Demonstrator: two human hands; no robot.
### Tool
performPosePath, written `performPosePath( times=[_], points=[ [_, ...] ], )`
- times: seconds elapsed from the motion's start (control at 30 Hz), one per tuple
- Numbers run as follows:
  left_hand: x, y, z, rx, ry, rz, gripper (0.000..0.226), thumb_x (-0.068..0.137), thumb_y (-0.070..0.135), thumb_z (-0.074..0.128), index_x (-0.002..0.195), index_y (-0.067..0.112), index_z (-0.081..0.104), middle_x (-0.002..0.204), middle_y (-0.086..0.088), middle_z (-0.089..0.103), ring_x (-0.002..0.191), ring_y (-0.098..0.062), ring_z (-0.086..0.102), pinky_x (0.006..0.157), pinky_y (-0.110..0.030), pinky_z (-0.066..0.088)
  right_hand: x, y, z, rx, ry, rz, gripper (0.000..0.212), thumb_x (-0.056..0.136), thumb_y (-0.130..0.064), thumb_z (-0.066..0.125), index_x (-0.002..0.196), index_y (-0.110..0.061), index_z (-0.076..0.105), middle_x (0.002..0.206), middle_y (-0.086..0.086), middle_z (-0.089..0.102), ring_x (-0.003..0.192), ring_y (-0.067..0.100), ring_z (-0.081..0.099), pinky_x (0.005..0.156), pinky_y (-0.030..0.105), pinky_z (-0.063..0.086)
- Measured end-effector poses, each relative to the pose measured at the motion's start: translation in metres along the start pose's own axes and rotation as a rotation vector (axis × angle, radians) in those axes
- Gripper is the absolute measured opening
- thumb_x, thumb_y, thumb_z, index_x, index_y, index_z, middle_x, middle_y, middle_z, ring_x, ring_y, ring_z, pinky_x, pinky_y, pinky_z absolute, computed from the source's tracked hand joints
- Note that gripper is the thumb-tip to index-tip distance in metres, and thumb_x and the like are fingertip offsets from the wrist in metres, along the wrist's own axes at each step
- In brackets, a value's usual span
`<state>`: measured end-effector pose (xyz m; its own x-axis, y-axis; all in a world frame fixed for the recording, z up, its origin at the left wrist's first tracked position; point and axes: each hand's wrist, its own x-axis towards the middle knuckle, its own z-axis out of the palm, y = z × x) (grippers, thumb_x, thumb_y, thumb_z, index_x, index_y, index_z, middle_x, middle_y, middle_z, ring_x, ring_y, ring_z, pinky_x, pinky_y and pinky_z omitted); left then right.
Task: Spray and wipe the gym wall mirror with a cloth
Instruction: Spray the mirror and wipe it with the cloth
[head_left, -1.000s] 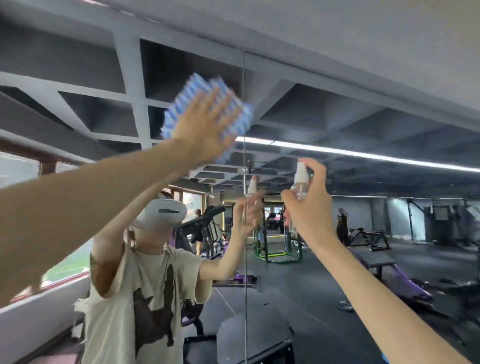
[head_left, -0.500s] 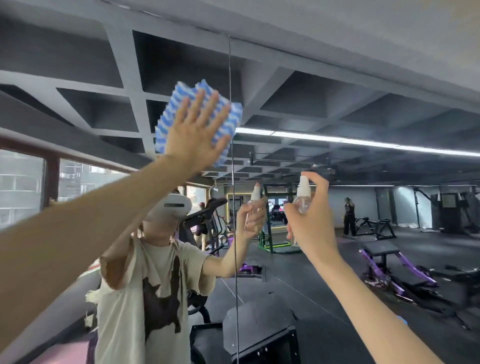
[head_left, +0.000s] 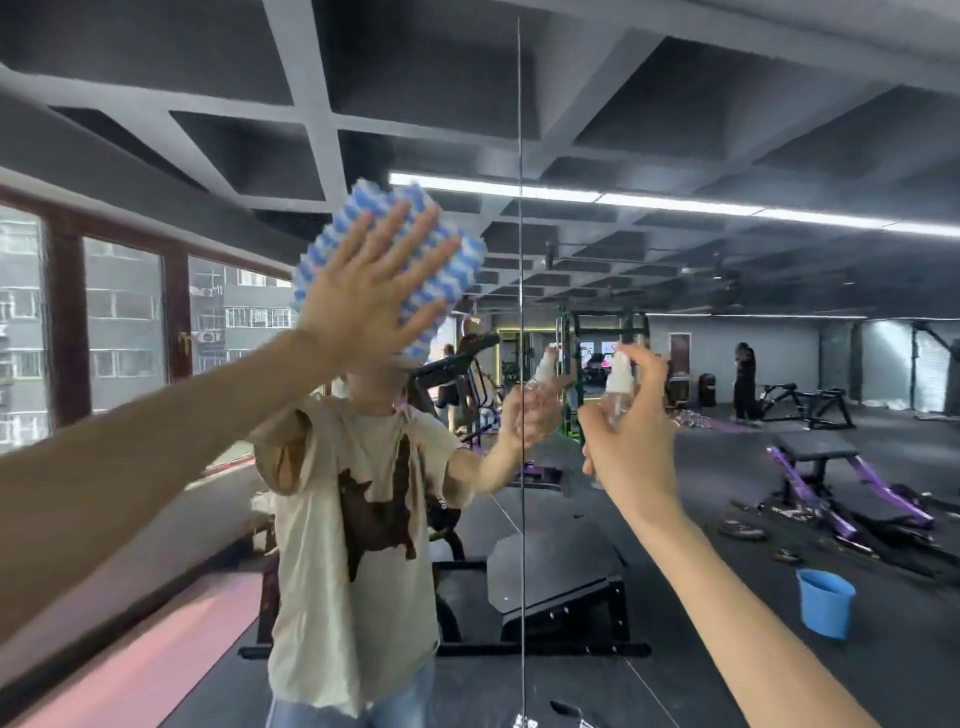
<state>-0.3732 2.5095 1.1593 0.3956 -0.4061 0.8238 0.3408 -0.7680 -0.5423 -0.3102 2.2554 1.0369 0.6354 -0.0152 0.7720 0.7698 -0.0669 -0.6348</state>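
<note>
Nubbly blue-and-white cloth (head_left: 460, 260) is pressed to the mirror (head_left: 727, 130), left of its seam (head_left: 519, 156), by the flat, spread left hand (head_left: 363, 306). Clear, white-capped spray bottle (head_left: 618, 387) is gripped right of the seam by the curled right hand (head_left: 634, 447).

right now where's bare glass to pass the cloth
Free: above the cloth, left of the seam; and right of the seam, above the bottle. Crowded: beside the seam at mid-height, where the right hand holds the bottle.
</note>
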Motion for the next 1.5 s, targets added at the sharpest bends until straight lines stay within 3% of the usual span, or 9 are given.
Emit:
performPosePath(
  times=[0.13,0.37,0.43,0.57,0.73,1.0,1.23,1.37,1.5],
  points=[
    [-0.021,0.039,0.008,-0.041,0.012,-0.092,0.064,0.098,0.057,0.009,0.154,0.028,-0.001,0.161,-0.005,-0.004,0.149,-0.028,-0.003,0.12,-0.046,0.001,-0.022,0.019,0.016,0.092,0.064,0.076,0.058,0.091,0.001,0.055,0.12,-0.043,0.032,0.086,0.008,0.059,0.06,0.028,0.06,0.051,0.04,0.054],
    [-0.163,0.087,0.03,-0.083,-0.182,0.757,0.062,0.098,0.053,0.028,0.153,0.026,0.017,0.16,-0.004,0.014,0.149,-0.023,-0.002,0.12,-0.043,-0.002,-0.06,0.025,0.043,0.071,0.073,0.064,0.057,0.088,0.002,0.055,0.127,-0.034,0.036,0.093,0.004,0.059,0.066,0.03,0.063,0.057,0.046,0.056],
    [-0.159,0.064,0.028,-0.084,-0.175,0.861,0.061,0.096,0.053,0.028,0.151,0.027,0.019,0.159,-0.003,0.017,0.149,-0.021,-0.004,0.12,-0.041,-0.001,-0.067,0.022,0.046,0.077,0.08,0.082,0.056,0.088,0.004,0.055,0.128,-0.032,0.037,0.092,-0.001,0.058,0.067,0.029,0.062,0.056,0.044,0.056],
    [-0.131,0.024,0.016,-0.005,-0.167,0.489,0.064,0.097,0.057,0.011,0.154,0.027,0.009,0.16,-0.005,0.009,0.148,-0.026,0.007,0.12,-0.043,0.003,-0.081,0.02,0.05,0.104,0.09,0.116,0.061,0.087,0.008,0.056,0.125,-0.036,0.037,0.086,0.0,0.057,0.06,0.023,0.058,0.047,0.028,0.05],
    [-0.156,0.083,0.021,-0.108,-0.084,0.069,0.064,0.099,0.053,0.017,0.155,0.025,0.005,0.162,-0.004,0.006,0.148,-0.026,0.002,0.119,-0.043,-0.007,-0.112,0.034,0.057,0.038,0.102,0.161,0.061,0.087,0.005,0.054,0.121,-0.042,0.037,0.08,0.003,0.057,0.059,0.031,0.059,0.053,0.05,0.053],
    [-0.265,0.196,0.057,-0.213,-0.175,0.399,0.067,0.097,0.047,0.03,0.155,0.02,0.007,0.161,-0.005,-0.001,0.148,-0.026,-0.01,0.119,-0.045,-0.012,-0.168,0.076,0.054,-0.002,0.057,0.2,0.058,0.087,0.003,0.053,0.122,-0.04,0.039,0.074,0.0,0.057,0.061,0.033,0.057,0.059,0.048,0.052],
    [-0.32,0.236,0.076,-0.18,-0.29,0.65,0.087,0.094,0.054,0.042,0.153,0.018,-0.011,0.16,-0.001,0.004,0.147,-0.022,-0.014,0.118,-0.041,-0.015,-0.187,0.128,0.029,-0.055,-0.017,0.266,0.061,0.086,0.002,0.055,0.125,-0.042,0.038,0.077,0.004,0.059,0.059,0.035,0.058,0.055,0.055,0.051],
    [-0.251,0.192,0.058,-0.228,-0.154,0.389,0.065,0.097,0.049,0.026,0.154,0.026,0.006,0.159,0.0,0.011,0.148,-0.018,-0.007,0.121,-0.039,-0.005,-0.177,0.133,0.013,-0.028,-0.044,0.272,0.06,0.086,0.003,0.054,0.127,-0.037,0.038,0.076,0.001,0.059,0.057,0.032,0.058,0.055,0.051,0.053],
    [-0.19,0.16,0.038,-0.112,-0.103,0.146,0.061,0.098,0.05,0.033,0.153,0.028,0.02,0.159,-0.002,0.018,0.147,-0.021,0.012,0.119,-0.045,0.012,-0.17,0.13,0.009,0.022,-0.071,0.244,0.061,0.086,0.005,0.054,0.127,-0.037,0.037,0.076,0.006,0.058,0.055,0.03,0.055,0.054,0.048,0.054]
  ],
)
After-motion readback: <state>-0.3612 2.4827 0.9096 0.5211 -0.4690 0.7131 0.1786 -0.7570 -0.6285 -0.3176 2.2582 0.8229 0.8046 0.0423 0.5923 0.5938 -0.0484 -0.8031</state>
